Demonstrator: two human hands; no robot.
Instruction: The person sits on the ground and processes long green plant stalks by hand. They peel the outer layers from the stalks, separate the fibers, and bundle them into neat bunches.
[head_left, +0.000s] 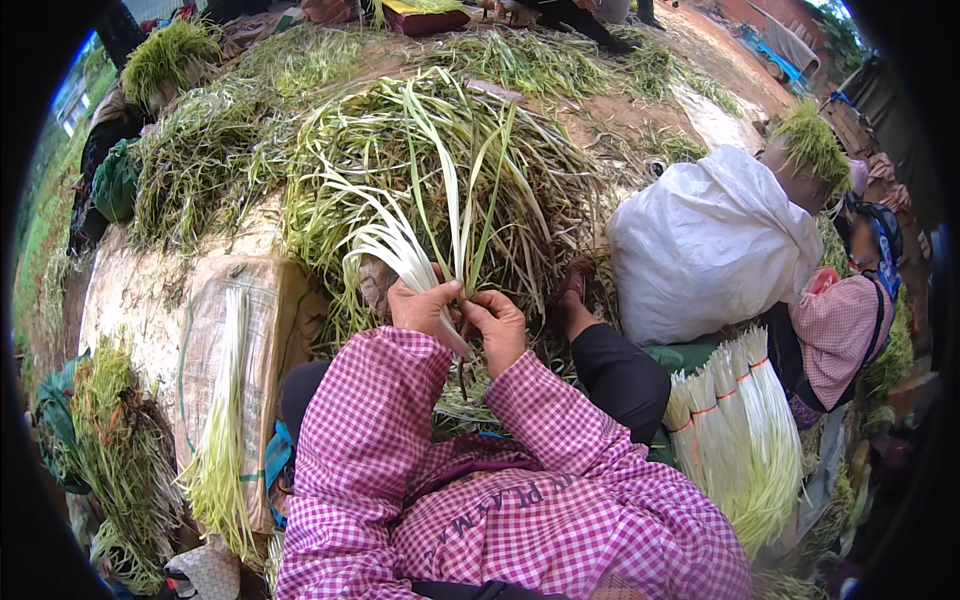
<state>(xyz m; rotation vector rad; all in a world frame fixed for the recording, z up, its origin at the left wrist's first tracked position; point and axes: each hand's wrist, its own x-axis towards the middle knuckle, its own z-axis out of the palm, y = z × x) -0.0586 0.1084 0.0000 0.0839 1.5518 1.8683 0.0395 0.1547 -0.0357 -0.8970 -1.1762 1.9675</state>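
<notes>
My left hand (424, 301) is closed around a bunch of pale, blanched leafy stalks (409, 251), whose white blades fan out to the upper left. Thumb and fingers of my right hand (495, 322) pinch the base of a few greener leaves (459, 187) beside it, and the two hands nearly meet. A thin dark strand hangs below them. Beyond my hands rises a large heap of green and yellowed leaves (337, 142). On a wrapped block (202, 330) at the left lies a sorted row of pale stalks (232, 375).
At the right stand a full white sack (705, 247) and several bundles of pale stalks tied with red bands (735, 435). A person in a pink checked garment (836, 330) sits beyond them. More leaf piles (202, 157) and a green bag (116, 180) lie at the left.
</notes>
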